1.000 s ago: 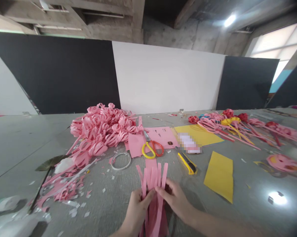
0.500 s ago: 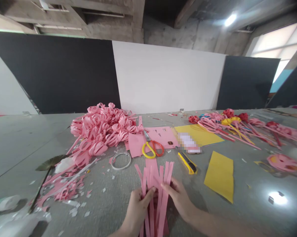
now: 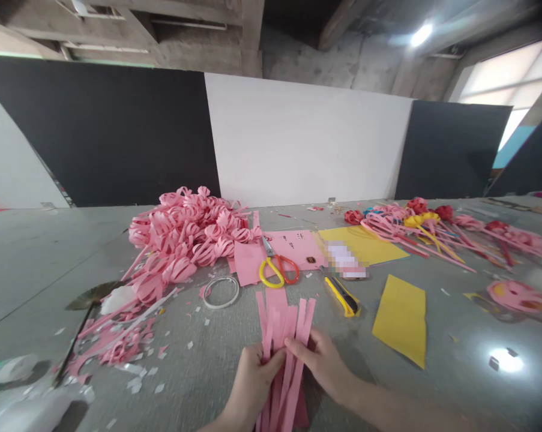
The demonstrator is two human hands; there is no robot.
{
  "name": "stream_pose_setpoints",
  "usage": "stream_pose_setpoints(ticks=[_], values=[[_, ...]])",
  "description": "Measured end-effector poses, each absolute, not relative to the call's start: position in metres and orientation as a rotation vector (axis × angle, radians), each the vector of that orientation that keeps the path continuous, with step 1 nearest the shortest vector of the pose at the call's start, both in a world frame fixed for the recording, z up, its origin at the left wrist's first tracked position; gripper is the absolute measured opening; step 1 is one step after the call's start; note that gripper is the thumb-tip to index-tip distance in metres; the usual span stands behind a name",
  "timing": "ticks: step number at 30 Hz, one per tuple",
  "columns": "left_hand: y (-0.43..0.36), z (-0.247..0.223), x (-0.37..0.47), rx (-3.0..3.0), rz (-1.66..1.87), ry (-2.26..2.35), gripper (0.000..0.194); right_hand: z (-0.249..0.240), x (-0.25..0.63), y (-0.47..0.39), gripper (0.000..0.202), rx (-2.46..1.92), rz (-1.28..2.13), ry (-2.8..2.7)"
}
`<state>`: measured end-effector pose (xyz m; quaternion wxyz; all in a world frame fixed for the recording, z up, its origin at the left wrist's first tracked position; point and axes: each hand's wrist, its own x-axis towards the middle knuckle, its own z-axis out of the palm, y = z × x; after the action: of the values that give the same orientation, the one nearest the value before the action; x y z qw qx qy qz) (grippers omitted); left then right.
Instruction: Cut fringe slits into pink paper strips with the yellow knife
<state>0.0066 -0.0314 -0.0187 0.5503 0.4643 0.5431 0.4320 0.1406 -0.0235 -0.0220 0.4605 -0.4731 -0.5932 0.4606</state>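
Grip of left hand [image 3: 256, 377] and right hand [image 3: 325, 365]: both pinched on pink paper strips [image 3: 292, 377].
The strips stand fanned between the thumbs, apparently mid-gathering; their uneven tips seem to call for one hand holding firm while the other aligns. Scissors [image 3: 269, 264] lie beyond the grip on the floor [image 3: 194, 384].

The left hand [image 3: 255, 378] is gripping from the left side of the pink strips [image 3: 293, 384], its thumb [image 3: 275, 362] lying across their front and pointing up toward their middle. The right hand [image 3: 325, 363] is pinching from their right side, its thumb [image 3: 301, 352] pressing on their front, its knuckles bending beyond their right edge. Both hands' other fingertips seem to be curling behind the strips, though mostly hidden. The left forearm [image 3: 216, 425] is rising from lower left of them; the right forearm [image 3: 388, 405] is slanting in, longer, from lower right.
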Motion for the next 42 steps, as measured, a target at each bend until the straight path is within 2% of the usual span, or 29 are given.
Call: stream_pose_setpoints(ticks=[8,17,42], values=[[-0.0312,-0.0223,0.0058,1.241,1.009,1.227,0.035,-0.0244,0.1408,-0.0227,0.035,-1.226,1.106,-1.457],[-0.0304,-0.0246,0.0035,1.184,1.056,1.282,0.042,-0.0253,0.1410,-0.0212,0.036,-1.256,1.135,-1.378],[-0.0309,-0.0284,0.0041,1.297,1.011,1.198,0.041,-0.0229,0.1404,-0.0235,0.032,-1.184,1.208,-1.316]])
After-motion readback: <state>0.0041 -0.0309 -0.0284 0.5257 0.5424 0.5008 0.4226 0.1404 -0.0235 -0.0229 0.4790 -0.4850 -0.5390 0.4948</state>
